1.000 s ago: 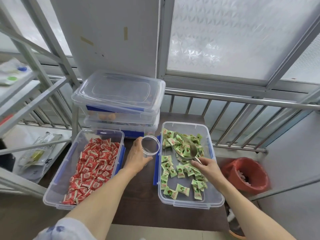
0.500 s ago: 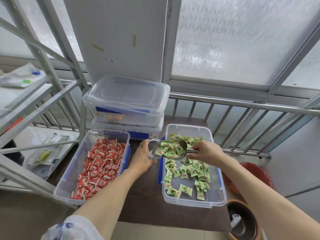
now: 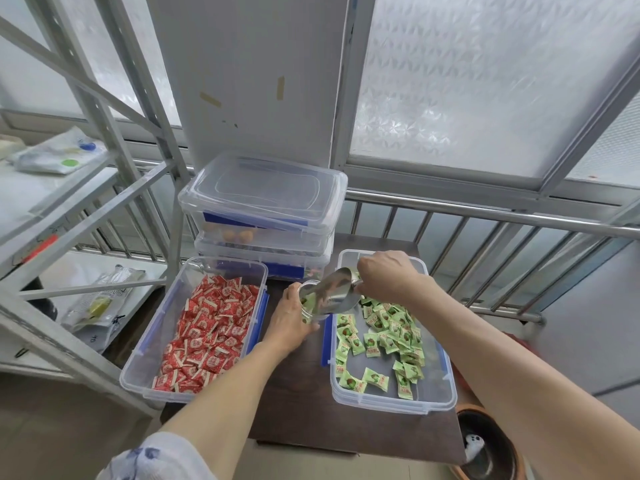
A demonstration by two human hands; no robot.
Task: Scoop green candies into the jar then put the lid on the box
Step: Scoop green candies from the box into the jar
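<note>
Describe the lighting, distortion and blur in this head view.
Head view: soft daylight through the frosted window, faint shadows; wide-angle bending of the railing and shelf frame; the scoop over the jar looks slightly smeared.

Looks like an enclosed home balcony or utility corner, frosted patterned window panes point(image 3: 467, 81), steel railing point(image 3: 485, 220) under them, grey metal rack point(image 3: 104, 140) with bagged stuff, small dark surface point(image 3: 298, 403) crammed with clear storage boxes point(image 3: 263, 202), clay pot point(image 3: 485, 445) on the floor
</note>
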